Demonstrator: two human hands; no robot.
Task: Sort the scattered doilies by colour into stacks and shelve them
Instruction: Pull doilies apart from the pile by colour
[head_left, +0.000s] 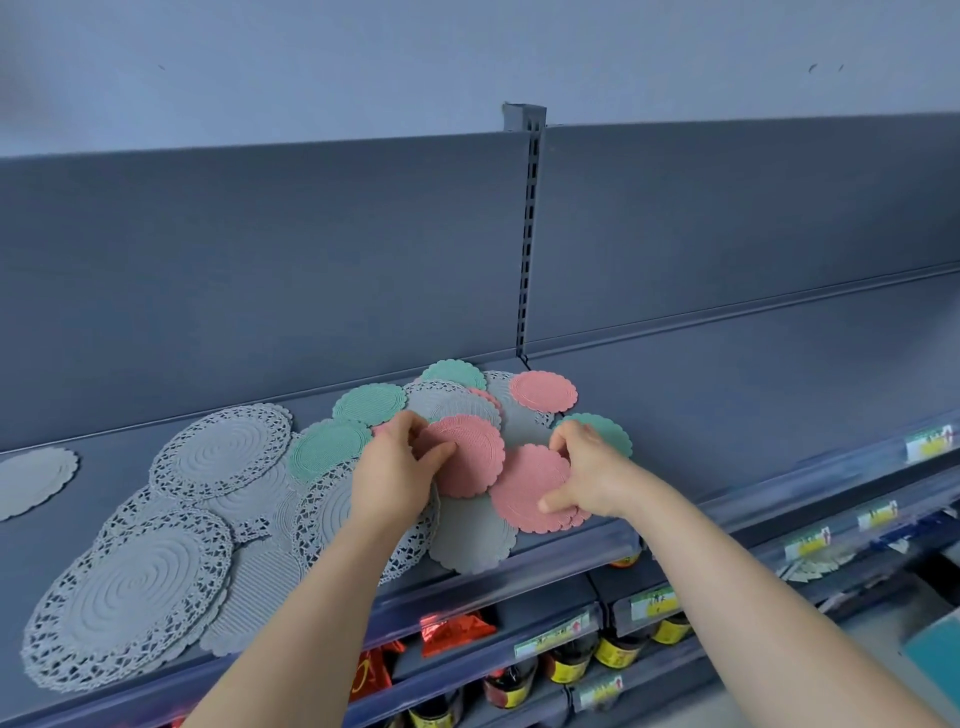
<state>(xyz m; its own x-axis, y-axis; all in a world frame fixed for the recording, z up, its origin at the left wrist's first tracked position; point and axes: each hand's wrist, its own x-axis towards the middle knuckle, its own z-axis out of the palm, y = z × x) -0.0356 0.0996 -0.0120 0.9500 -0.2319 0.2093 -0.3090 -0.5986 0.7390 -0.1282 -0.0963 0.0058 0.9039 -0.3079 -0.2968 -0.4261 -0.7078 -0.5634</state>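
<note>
Grey metal top shelf (701, 415): round scalloped doilies were laid on it, overlapping. Large grey lace-edged doilies (135, 587) were spread at the left, and teal ribbed doilies (370, 404) were mixed with pink ones at the centre. One pink ribbed doily (475, 457) was pinched at its edge by the left hand (397, 473). A small pink stack (524, 493) near the front lip was gripped by the curled right hand (587, 467). A dark grey back panel (260, 260) was seen behind. Lower shelves were stocked with dark yellow-labelled bottles (618, 649) and red foil packets (452, 631).

doilies (223, 457) on shelf (675, 431) — jars (618, 649) below
</note>
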